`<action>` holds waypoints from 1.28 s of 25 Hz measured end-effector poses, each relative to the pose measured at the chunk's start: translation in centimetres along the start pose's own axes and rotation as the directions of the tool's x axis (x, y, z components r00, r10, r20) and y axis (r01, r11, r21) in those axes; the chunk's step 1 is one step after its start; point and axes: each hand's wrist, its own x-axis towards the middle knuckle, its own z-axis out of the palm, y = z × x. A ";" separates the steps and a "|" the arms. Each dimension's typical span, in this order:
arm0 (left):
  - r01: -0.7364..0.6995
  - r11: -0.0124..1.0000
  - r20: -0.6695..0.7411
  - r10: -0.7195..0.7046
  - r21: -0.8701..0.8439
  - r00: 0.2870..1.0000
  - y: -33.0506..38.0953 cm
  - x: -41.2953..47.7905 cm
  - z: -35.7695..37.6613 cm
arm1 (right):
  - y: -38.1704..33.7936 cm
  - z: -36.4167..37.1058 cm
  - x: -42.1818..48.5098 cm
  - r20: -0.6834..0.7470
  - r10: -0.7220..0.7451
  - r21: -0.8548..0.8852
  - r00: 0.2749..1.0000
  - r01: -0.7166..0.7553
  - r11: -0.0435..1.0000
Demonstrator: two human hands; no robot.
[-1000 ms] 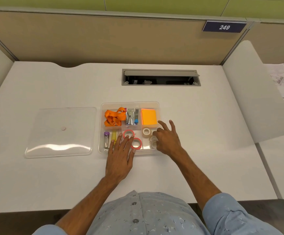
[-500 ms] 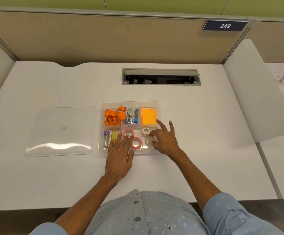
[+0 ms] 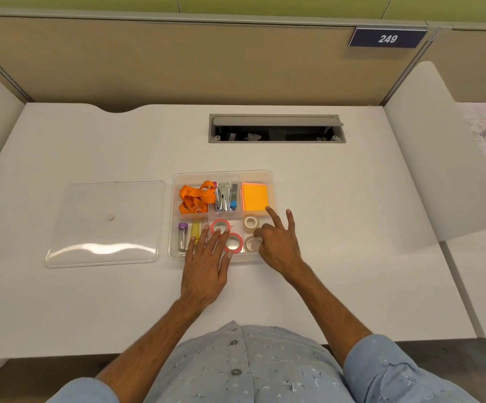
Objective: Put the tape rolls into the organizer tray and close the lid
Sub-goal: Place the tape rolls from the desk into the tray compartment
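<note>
Lid [image 3: 103,223] — flat on the desk [image 3: 337,228], left of the organizer tray [image 3: 271,181], not yet fitted. Two pink tape rolls [image 3: 233,242] in the tray's near-middle compartment, under the left hand [image 3: 205,264], fingers spread flat, holding nothing. Pale tape rolls [image 3: 250,222] in its near-right compartment; right hand [image 3: 279,245] pinches one there. Closing remains, by my judgement.

Both hands cover the tray's [image 3: 271,181] near side; lid [image 3: 105,222] lies apart.

Two pink-rimmed tape rolls [image 3: 220,227], at least two white tape rolls [image 3: 250,222], one tray [image 3: 271,181], one lid [image 3: 105,223].
</note>
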 end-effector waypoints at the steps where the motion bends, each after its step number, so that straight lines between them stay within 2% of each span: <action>1: -0.002 1.000 0.004 0.002 0.002 1.000 0.0 0.0 0.0 | -0.1 0.1 0.0 0.000 0.007 0.000 1.000 -0.007 1.000; 14: -0.001 1.000 0.031 0.002 -0.011 1.000 0.0 0.1 -0.2 | 0.3 -0.8 0.5 -0.009 0.096 -0.099 0.995 -0.096 0.990; 18: -0.006 1.000 0.017 0.006 -0.020 1.000 0.0 0.1 -0.4 | 0.2 -1.1 0.5 -0.072 0.147 -0.064 0.987 -0.151 0.986; 22: -0.008 1.000 0.020 0.009 -0.023 1.000 -0.1 0.0 -0.4 | -0.5 -1.3 1.0 -0.060 0.177 -0.039 0.982 -0.179 0.983; 32: 0.001 1.000 0.038 -0.001 -0.009 0.999 0.0 0.1 -0.4 | -2.3 -1.2 1.3 0.015 0.106 -0.108 0.994 -0.104 0.989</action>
